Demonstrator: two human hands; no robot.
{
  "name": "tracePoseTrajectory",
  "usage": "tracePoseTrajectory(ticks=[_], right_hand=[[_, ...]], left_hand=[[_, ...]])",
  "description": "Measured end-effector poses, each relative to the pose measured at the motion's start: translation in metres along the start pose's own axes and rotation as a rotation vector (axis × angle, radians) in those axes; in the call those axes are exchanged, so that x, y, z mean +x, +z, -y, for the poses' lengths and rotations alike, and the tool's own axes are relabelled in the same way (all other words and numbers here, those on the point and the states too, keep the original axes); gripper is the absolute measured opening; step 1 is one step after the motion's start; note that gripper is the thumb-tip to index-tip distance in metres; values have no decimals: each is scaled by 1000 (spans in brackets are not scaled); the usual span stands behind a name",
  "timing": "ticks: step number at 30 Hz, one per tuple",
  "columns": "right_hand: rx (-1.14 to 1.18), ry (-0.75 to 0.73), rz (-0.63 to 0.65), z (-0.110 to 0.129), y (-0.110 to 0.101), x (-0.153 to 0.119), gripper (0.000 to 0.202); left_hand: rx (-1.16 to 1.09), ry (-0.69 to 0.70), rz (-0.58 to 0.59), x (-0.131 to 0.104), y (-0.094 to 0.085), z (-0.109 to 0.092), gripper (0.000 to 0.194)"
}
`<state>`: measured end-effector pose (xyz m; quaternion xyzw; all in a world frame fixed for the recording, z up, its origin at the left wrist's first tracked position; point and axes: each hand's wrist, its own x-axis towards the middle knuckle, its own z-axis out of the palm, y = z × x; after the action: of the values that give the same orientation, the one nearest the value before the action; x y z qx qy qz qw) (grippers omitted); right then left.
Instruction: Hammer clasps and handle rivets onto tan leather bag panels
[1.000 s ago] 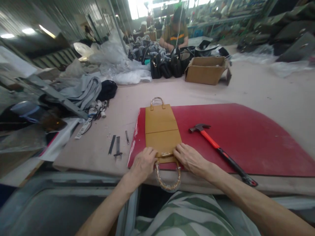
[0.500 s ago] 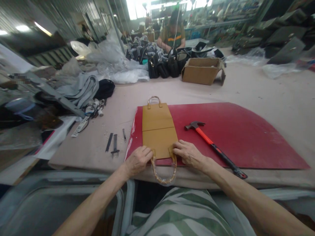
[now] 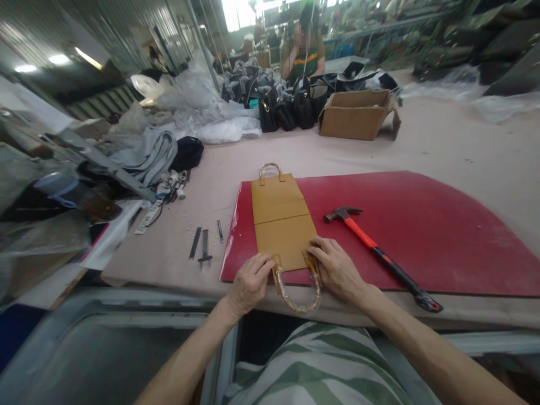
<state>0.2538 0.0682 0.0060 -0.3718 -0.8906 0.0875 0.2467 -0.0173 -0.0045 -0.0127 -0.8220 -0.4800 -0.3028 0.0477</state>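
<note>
A mustard-tan leather bag panel (image 3: pixel 283 225) lies flat on the red board, with a crease across its middle. At each end is a looped handle wrapped in clear plastic; the near handle (image 3: pixel 298 308) hangs toward the table edge. My left hand (image 3: pixel 252 281) pinches the left base of this near handle at the panel's corner. At the right base, my right hand (image 3: pixel 335 264) grips with its fingers curled over the tab, partly hiding it. To the right rests a claw hammer (image 3: pixel 371 247) with an orange and black handle, untouched.
Under the panel is a red board (image 3: pixel 422 225). Left of it lie a pronged punch (image 3: pixel 205 250), a dark flat strip (image 3: pixel 194 243) and a small metal rod (image 3: pixel 220 230). Farther back stand black bags (image 3: pixel 304 107), a cardboard box (image 3: pixel 354 121) and a person (image 3: pixel 304 56).
My view has shifted a little, so the table things sit differently in it. Both hands keep hold at the near handle's bases. The person across the table has raised a hand toward the head.
</note>
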Motion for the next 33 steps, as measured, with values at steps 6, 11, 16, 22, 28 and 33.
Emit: tracePoseTrajectory(ticks=[6, 11, 16, 22, 28, 33], right_hand=[[23, 19, -17, -3, -2, -2, 25], [6, -9, -37, -1, -2, -3, 24], [25, -70, -105, -11, 2, -4, 27], [23, -119, -159, -21, 9, -1, 27], [48, -102, -176, -22, 11, -1, 28], [74, -64, -150, -22, 12, 1, 29]], left_hand=[[-76, -87, 1, 5, 8, -7, 35], [-112, -117, 4, 7, 2, -8, 34], [-210, -196, 5, 14, -7, -6, 31], [169, -915, 129, 39, -43, 63, 26], [367, -1203, 293, 52, -77, 143, 27], [394, -1267, 409, 48, -88, 165, 31]])
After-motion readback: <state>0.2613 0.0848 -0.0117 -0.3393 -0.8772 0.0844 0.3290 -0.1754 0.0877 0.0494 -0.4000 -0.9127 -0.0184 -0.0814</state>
